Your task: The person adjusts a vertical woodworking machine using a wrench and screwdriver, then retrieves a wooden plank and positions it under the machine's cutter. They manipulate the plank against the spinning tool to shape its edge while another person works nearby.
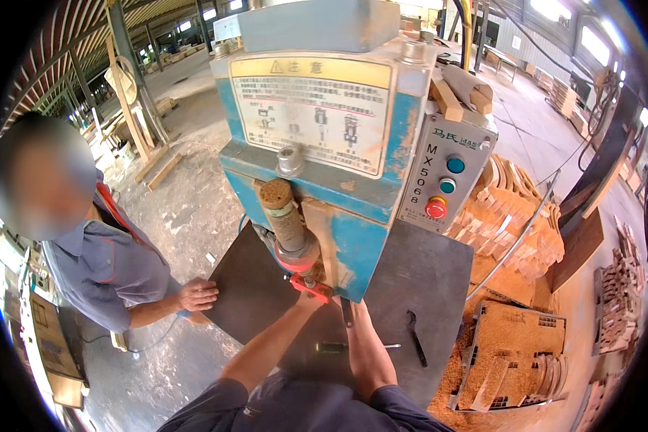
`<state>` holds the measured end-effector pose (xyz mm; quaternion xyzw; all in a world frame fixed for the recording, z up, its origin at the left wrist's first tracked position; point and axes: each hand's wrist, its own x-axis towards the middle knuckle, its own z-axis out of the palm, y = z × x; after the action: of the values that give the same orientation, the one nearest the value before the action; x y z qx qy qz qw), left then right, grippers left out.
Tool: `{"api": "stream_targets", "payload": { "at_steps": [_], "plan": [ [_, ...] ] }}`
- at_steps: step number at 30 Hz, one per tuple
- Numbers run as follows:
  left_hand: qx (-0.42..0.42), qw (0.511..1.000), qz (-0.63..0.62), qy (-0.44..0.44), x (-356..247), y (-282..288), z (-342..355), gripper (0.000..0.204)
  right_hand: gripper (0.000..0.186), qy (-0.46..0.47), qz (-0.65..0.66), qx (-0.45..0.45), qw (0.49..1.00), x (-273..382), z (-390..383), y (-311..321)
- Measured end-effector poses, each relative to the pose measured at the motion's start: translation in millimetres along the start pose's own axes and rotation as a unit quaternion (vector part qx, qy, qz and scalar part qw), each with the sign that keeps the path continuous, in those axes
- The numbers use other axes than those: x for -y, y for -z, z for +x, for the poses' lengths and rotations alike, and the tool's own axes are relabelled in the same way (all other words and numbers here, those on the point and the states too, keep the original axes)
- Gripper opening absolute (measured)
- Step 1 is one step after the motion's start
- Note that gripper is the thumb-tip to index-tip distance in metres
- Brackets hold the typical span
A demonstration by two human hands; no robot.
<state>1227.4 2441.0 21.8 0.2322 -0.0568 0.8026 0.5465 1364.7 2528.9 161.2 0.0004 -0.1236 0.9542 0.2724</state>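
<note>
A blue machine (pixel 360 245) stands over a dark metal table (pixel 432 266), with a worn cylindrical spindle (pixel 284 223) above a red fitting (pixel 318 291). My left hand (pixel 308 301) reaches up to the underside of the red fitting, its fingers mostly hidden there. My right hand (pixel 354 311) is beside it on the right, partly behind a dark bar (pixel 348 311), with its fingers hidden. A black wrench (pixel 416 338) lies right of my right forearm. A screwdriver (pixel 331 347) lies crosswise on the table beneath my forearms.
A co-worker (pixel 101 252) stands at the left, one hand (pixel 198 295) at the table's edge. A control box (pixel 446 173) with buttons is on the machine's right. Stacked curved wooden pieces (pixel 511 216) and a sawdust-covered pallet (pixel 511 345) are at the right.
</note>
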Motion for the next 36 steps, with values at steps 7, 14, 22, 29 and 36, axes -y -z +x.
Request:
{"api": "stream_targets", "payload": {
  "at_steps": [7,14,22,29,36],
  "plan": [
    [-0.12,0.984,0.108,-0.074,38,-47,15,0.08,0.056,0.008,-0.005,-0.011,1.0,10,-3,9],
    [-0.125,0.957,0.253,-0.071,15,-96,31,0.06,0.055,-0.002,-0.003,-0.009,1.0,9,2,5],
    [-0.065,0.635,0.765,-0.089,28,-150,68,0.039,0.055,0.001,-0.023,-0.016,1.0,8,-19,4],
    [-0.103,0.6,0.766,-0.205,32,-170,71,0.035,0.055,-0.024,-0.039,-0.017,0.999,4,-19,7],
    [-0.126,0.577,0.782,-0.199,39,-152,83,0.039,0.055,-0.024,-0.045,-0.019,0.999,7,-11,11]
  ]
}}
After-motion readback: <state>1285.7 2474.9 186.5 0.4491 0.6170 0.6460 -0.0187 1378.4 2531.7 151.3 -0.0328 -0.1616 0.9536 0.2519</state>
